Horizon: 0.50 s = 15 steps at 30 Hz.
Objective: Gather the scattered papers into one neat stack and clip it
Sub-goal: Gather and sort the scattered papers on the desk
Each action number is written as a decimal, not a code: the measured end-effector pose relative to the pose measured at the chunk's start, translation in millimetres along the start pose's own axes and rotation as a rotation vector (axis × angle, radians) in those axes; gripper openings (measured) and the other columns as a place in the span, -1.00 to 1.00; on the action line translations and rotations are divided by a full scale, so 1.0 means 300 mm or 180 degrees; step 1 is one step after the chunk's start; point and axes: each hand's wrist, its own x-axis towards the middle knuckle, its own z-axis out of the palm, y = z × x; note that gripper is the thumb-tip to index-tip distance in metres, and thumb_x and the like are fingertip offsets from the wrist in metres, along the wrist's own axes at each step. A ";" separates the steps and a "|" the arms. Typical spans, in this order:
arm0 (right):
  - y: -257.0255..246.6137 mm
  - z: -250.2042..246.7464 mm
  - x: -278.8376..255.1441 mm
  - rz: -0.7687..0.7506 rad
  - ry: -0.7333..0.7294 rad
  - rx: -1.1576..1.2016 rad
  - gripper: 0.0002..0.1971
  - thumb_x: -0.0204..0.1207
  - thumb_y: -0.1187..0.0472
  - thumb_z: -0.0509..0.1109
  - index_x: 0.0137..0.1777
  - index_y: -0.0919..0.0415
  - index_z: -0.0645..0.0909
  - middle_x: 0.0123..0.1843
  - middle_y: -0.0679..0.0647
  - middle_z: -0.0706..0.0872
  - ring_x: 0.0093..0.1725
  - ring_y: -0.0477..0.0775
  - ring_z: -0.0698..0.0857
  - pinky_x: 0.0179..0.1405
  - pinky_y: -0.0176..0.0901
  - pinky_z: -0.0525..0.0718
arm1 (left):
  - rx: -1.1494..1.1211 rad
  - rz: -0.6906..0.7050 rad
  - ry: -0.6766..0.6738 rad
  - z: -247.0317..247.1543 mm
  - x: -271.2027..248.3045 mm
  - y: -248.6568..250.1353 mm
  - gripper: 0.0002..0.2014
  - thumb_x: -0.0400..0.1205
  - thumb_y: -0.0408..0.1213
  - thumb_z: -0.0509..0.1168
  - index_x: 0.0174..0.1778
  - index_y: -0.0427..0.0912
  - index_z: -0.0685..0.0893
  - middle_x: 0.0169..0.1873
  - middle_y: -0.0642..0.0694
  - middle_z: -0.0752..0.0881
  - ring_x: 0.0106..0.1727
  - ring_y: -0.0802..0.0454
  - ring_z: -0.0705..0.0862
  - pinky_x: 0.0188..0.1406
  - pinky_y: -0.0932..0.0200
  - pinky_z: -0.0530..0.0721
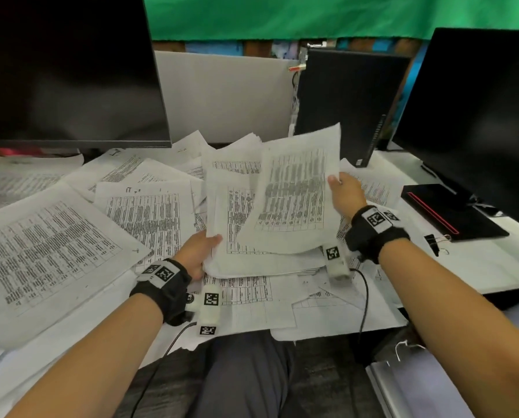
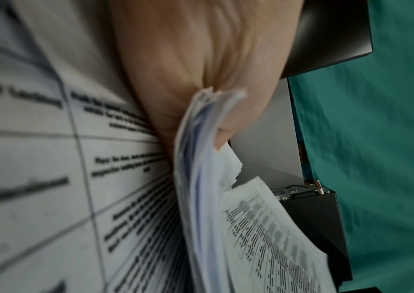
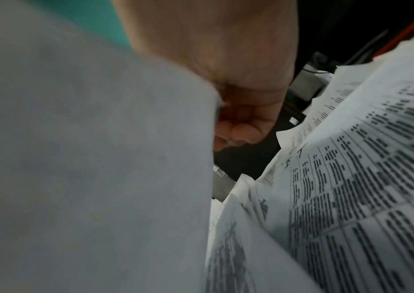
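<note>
Printed white papers (image 1: 56,242) lie scattered over the desk. My left hand (image 1: 199,251) grips the left edge of a gathered stack (image 1: 231,212) raised above the desk; in the left wrist view its thumb (image 2: 241,111) presses on the stack's edge (image 2: 196,158). My right hand (image 1: 344,188) pinches the right edge of a single sheet (image 1: 297,188), held tilted over the stack; the right wrist view shows the curled fingers (image 3: 241,128) behind that sheet (image 3: 88,158). A black binder clip (image 1: 432,241) lies on the desk to the right.
A dark monitor (image 1: 68,70) hangs over the left rear, another monitor (image 1: 478,116) stands at the right with its black base (image 1: 451,212). A black computer tower (image 1: 342,104) stands behind the papers. Wrist cables (image 1: 363,297) trail to the desk's front edge.
</note>
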 end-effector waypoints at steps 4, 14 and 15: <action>-0.013 0.080 0.022 -0.0098 -0.0285 -0.0147 -0.60 0.80 0.12 0.03 0.27 0.43 0.56 0.18 0.32 0.66 0.19 0.27 0.62 0.05 -0.11 0.43 | 0.0127 0.0019 0.0173 0.004 0.021 0.002 -0.59 0.74 -0.06 0.13 0.40 -0.24 0.52 0.26 -0.27 0.69 0.21 -0.24 0.68 0.33 -0.22 0.58; -0.012 0.119 -0.036 0.0652 -0.1484 -0.0155 0.02 0.39 -0.42 0.36 0.65 0.28 0.21 0.56 0.20 0.48 0.43 0.29 0.58 0.40 0.14 0.60 | 0.0269 0.0433 -0.0145 0.005 -0.056 0.045 -0.69 0.67 -0.37 0.27 0.33 -0.09 0.54 0.19 -0.21 0.72 0.19 -0.23 0.69 0.24 -0.30 0.62; -0.008 0.085 -0.046 0.0677 -0.1369 0.0280 -0.04 0.38 -0.36 0.44 0.59 0.29 0.32 0.50 0.19 0.56 0.39 0.26 0.63 0.39 0.16 0.61 | 0.0252 0.0563 -0.0200 0.008 -0.083 0.063 -0.69 0.67 -0.36 0.27 0.33 -0.05 0.54 0.15 -0.16 0.74 0.14 -0.17 0.71 0.18 -0.26 0.66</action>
